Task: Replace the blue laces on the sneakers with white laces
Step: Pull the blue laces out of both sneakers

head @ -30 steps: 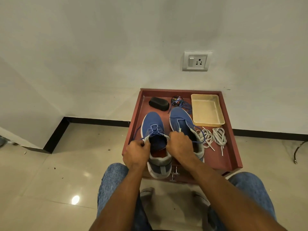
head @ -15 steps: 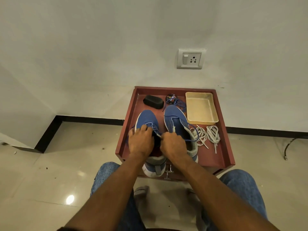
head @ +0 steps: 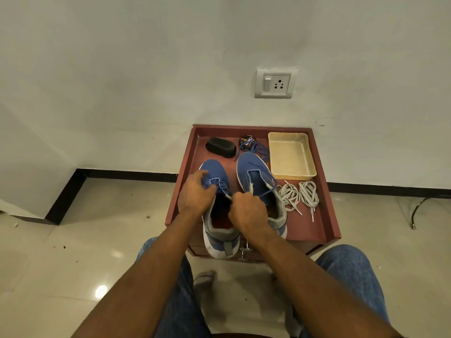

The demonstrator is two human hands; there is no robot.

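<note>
Left hand [head: 195, 195] over the forefoot of the left sneaker [head: 217, 208], fingers curled and pinching a loop of the blue lace [head: 214, 182] pulled up from the eyelets. Left sneaker on the near left of the red-brown tray [head: 324, 225], toe toward the wall, heel overhanging the front rim. Just right of it, right hand [head: 249, 211] fisted at the sneaker's throat, fingers curled on what looks like the other run of that lace; the exact pinch hidden under the knuckles. Touching that hand, the right sneaker [head: 256, 178], parallel to the first, eyelets mostly bare, a blue strand trailing over its side. Behind the sneakers, at the far edge: a black oblong case [head: 220, 147], then a round polish tin [head: 247, 142] with a loose blue lace [head: 261, 151] lying across it. Further right, a cream plastic tray [head: 290, 156] in the far right corner. In front of it, two coiled white laces [head: 299, 196] side by side on the tray floor, well apart from both hands.
</note>
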